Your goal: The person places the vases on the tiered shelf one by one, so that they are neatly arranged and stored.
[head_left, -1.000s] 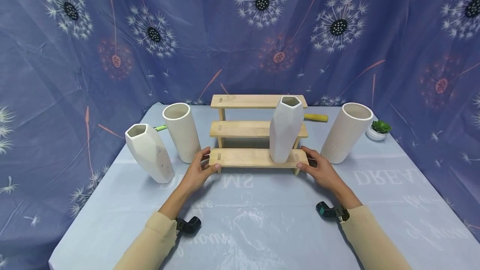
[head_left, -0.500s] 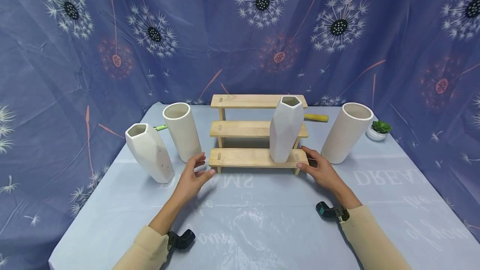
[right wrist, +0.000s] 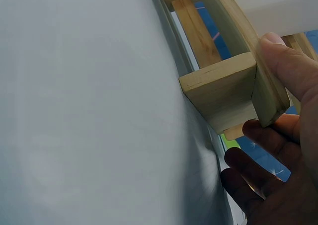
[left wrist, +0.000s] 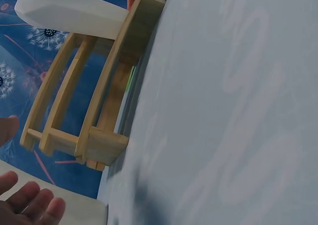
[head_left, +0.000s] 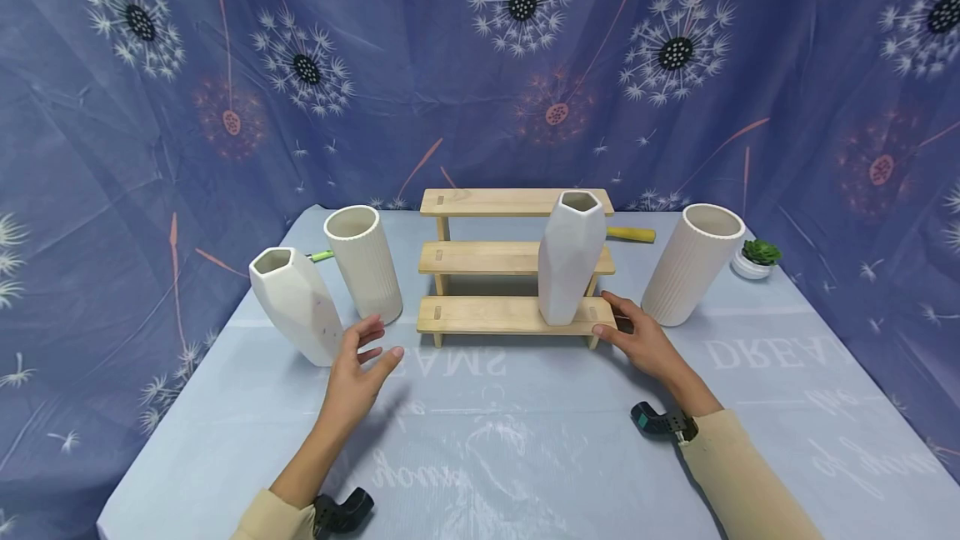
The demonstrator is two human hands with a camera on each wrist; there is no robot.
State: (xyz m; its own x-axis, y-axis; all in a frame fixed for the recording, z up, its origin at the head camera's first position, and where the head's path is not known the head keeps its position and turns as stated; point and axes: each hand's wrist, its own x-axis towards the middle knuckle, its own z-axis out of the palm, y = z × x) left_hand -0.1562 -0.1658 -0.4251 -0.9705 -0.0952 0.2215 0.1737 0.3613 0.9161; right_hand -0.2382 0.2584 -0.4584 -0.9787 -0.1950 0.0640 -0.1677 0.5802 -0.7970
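Note:
A three-tier wooden display stand (head_left: 487, 315) stands mid-table, with a white faceted vase (head_left: 570, 261) upright on its lowest step. My right hand (head_left: 637, 338) pinches the right end of that step. In the right wrist view the thumb (right wrist: 285, 61) lies on top and a finger curls under the board's end. My left hand (head_left: 356, 377) is off the stand, fingers spread and holding nothing. Nearest to it are another faceted white vase (head_left: 296, 302) and a ribbed white vase (head_left: 366, 265). Whether its fingertips touch either cannot be told.
A second ribbed white vase (head_left: 693, 265) stands right of the stand, beside a small potted succulent (head_left: 757, 258). Behind the stand lies a yellow object (head_left: 632, 234), partly hidden. A bit of something green (head_left: 321, 256) shows between the left vases. A dandelion-print curtain (head_left: 450, 65) hangs behind.
My left hand has let go of the stand's left end and moved left and toward me, past the ribbed vase. The right hand, stand and vases have stayed in place.

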